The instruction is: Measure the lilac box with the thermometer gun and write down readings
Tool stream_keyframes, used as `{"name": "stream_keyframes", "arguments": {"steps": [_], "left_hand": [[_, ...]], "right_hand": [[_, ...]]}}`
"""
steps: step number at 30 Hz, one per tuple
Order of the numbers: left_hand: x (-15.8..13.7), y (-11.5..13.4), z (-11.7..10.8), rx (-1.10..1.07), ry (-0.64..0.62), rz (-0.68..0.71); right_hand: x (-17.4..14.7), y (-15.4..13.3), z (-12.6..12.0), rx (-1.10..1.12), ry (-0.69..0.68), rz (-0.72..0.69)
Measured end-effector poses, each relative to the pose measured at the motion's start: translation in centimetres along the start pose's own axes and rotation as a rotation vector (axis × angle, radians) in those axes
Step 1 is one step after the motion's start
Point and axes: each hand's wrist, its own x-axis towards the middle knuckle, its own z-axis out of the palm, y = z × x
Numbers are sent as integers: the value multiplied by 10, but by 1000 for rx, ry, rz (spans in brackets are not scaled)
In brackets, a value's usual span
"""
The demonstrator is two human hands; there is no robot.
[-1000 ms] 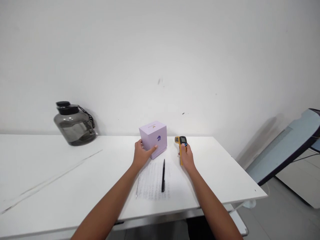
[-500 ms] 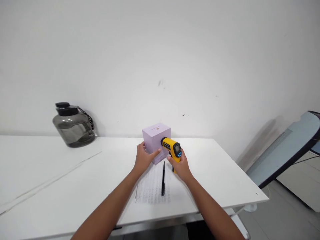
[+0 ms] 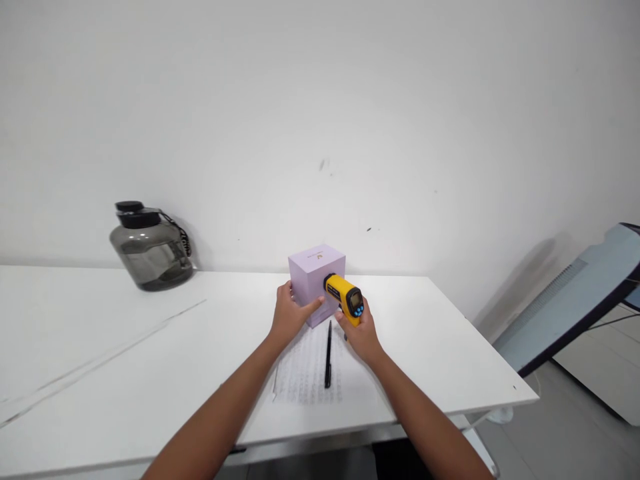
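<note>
So the lilac box (image 3: 315, 283) is the centre of everything here: it's at the back part of the white table (image 3: 175, 360), looks like it's sitting on it, one corner angled towards the person. Left hand (image 3: 293, 313) is holding it from its left side, thumb laid across the front face.

The big change: a second ago the yellow thermometer gun (image 3: 345, 295) was off to the box's right, well apart from it. Now it's swung round so its nose is right up at the box's front face. Can't tell if it's actually touching. I'd read that as both hands now working on the same spot, one steadying, one aiming. Right hand (image 3: 364, 335) is wrapped round the gun's handle, screen facing back, too small to read.

Just this side of the box there's a written-on paper (image 3: 305, 373) with a black pen (image 3: 329, 357) lying on it. Way off to the box's left is a grey jug (image 3: 150, 250), and behind the box, plain wall (image 3: 320, 100).
</note>
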Motion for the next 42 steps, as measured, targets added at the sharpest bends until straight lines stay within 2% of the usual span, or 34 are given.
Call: {"name": "stream_keyframes", "arguments": {"steps": [9,13,18,22,32,42], "left_hand": [[-4,6,0,-1,3,-12],[-4,3,2,-15,7,-8],[5,-6,0,-49,-21,-7],[11,-11,-4,47,37,3],[14,-20,-2,120,39,38],[12,-11,-4,114,18,19]], "right_hand": [[0,4,3,100,-20,8],[-1,2,2,73,-29,11],[-4,1,4,-58,77,-40],[-4,3,5,-124,178,-103],[-1,-1,9,-45,189,-76],[-3,-2,8,-94,180,-48]]}}
